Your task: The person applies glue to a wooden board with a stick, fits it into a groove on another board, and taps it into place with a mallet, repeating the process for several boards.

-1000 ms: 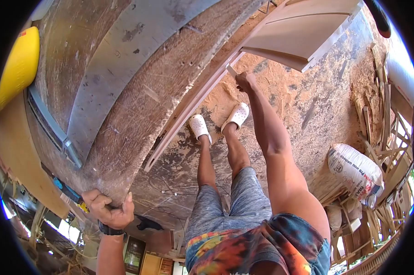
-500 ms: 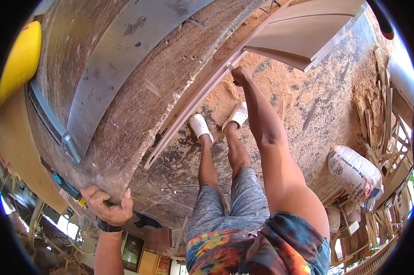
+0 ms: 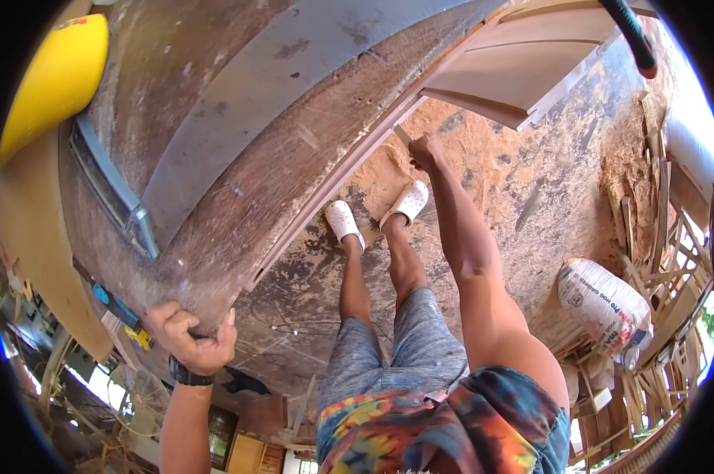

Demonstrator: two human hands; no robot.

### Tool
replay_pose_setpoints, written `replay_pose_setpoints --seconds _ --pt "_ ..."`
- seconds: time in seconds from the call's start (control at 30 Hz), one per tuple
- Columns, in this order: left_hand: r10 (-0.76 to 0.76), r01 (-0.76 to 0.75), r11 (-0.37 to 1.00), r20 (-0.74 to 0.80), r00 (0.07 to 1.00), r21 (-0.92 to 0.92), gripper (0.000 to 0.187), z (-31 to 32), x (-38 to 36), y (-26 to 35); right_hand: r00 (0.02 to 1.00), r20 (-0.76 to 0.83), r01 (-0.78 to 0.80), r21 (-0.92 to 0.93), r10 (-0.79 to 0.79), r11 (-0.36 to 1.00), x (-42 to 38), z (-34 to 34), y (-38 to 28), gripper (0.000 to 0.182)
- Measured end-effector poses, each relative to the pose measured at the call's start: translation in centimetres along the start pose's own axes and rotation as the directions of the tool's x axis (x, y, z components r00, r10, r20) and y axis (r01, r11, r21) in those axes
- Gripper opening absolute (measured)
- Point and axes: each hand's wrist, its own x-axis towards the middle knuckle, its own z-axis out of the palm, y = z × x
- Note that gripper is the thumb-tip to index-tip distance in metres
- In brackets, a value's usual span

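My left hand (image 3: 191, 338) has its fingers curled over the near corner of a worn wooden workbench (image 3: 215, 268), thumb against its edge. My right hand (image 3: 426, 152) is closed round a small pale strip (image 3: 402, 134) that points up toward the bench's long edge. That strip's far end is beside a long pinkish wooden piece (image 3: 333, 182) running along the bench side. A panelled wooden piece (image 3: 515, 71) joins it at the upper right. A curved grey metal sheet (image 3: 238, 91) lies on the bench.
A yellow object (image 3: 57, 83) and a metal square-like tool (image 3: 108, 178) are at the left. A blue and yellow tool (image 3: 124, 314) lies near my left hand. Sawdust covers the floor (image 3: 483, 205). A white sack (image 3: 606, 306) and scrap wood (image 3: 673, 268) stand at the right.
My right hand has moved slightly down and right, away from the long wooden piece, with more of the strip showing. The view has shifted a little. My left hand stays at the corner.
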Motion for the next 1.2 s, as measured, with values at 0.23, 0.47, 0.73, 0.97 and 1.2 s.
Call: replay_pose_setpoints --seconds 0.23,0.47,0.73,0.97,1.2 --pt "0.059 -0.059 0.998 -0.100 0.993 0.003 0.043 -0.3 0.8 0.0 0.960 0.141 0.226 0.109 -0.241 0.968 -11.9 -2.8 4.7 0.032" --pt "0.061 -0.060 0.998 -0.199 0.978 0.010 0.044 0.0 -0.5 -0.9 0.766 0.470 0.407 0.173 -0.438 0.897 -27.9 -11.2 7.5 0.036" --pt "-0.014 -0.009 0.994 -0.207 0.978 -0.107 0.043 -0.8 -1.4 -1.0 0.554 0.391 0.677 0.303 -0.735 0.671 -43.5 -13.6 -8.6 0.031" --pt "0.002 -0.058 0.980 -0.284 0.959 -0.189 0.040 -0.1 -1.6 -1.3 0.325 0.057 0.943 0.063 -0.944 0.328 -53.5 -5.6 -22.4 0.046" --pt "-0.035 0.000 0.983 -0.188 0.982 -0.185 0.042 -0.5 -1.9 -1.4 0.279 -0.183 0.921 -0.226 -0.943 0.316 -55.8 -3.9 -26.8 0.046"
